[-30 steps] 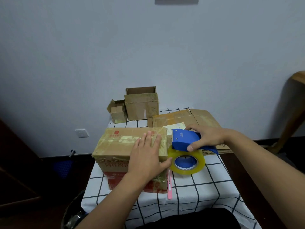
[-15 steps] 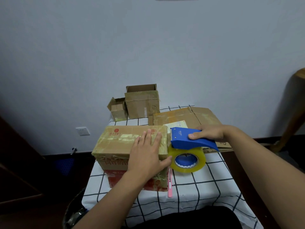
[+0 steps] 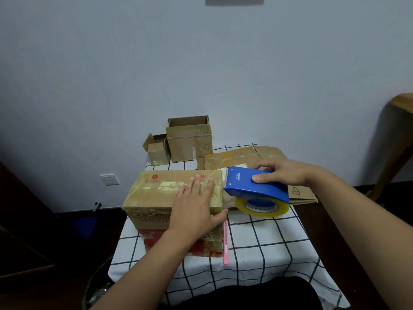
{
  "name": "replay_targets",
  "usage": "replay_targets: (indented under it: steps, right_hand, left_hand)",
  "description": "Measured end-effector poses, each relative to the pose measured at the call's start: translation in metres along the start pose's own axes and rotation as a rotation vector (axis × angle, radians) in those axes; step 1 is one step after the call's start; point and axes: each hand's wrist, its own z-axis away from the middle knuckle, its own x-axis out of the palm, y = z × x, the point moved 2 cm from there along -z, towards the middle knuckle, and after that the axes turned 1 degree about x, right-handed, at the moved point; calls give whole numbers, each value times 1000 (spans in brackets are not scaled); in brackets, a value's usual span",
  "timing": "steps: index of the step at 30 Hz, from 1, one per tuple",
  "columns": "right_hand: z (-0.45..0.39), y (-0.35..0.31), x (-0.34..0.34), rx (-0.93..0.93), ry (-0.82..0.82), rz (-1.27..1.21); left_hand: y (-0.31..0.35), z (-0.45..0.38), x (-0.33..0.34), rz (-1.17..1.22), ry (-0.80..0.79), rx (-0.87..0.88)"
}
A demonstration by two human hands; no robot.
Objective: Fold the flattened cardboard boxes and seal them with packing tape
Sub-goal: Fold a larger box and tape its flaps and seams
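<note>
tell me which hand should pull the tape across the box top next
Right hand: it already grips the blue tape dispenser at the brown cardboard box edge. Left hand lies flat, steadying it.

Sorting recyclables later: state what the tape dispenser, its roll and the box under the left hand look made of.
Tape dispenser: likely hard plastic, smooth blue moulded shell. Roll: clear yellowish film, glossy, probably plastic. Box: brown cardboard, matte, with shiny tape strips on top.

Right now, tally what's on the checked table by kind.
Folded-up cardboard boxes: 3
Flattened cardboard: 1 stack, sheets uncountable
Tape dispensers: 1
Pink utility knives: 1
Total: 6
</note>
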Motion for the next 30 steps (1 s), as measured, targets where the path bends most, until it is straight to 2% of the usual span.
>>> replay_targets:
  steps: [6, 9, 14, 18, 21, 30]
  right_hand:
    - [6, -7, 10, 29, 2, 53]
    - [11, -16, 18, -18, 3, 108]
    - [13, -22, 23, -103, 3, 335]
    - [19, -15, 19, -168, 51, 300]
    - [27, -6, 11, -149, 43, 258]
    - [43, 5, -1, -50, 12, 351]
  left_hand:
    - [0, 0, 1, -5, -1, 1]
    - [1, 0, 1, -13, -2, 0]
    - [1, 0, 1, -21, -11, -6]
    - [1, 0, 0, -24, -19, -6]
    - [1, 0, -1, -23, -28, -7]
    - [3, 0, -2, -44, -44, 12]
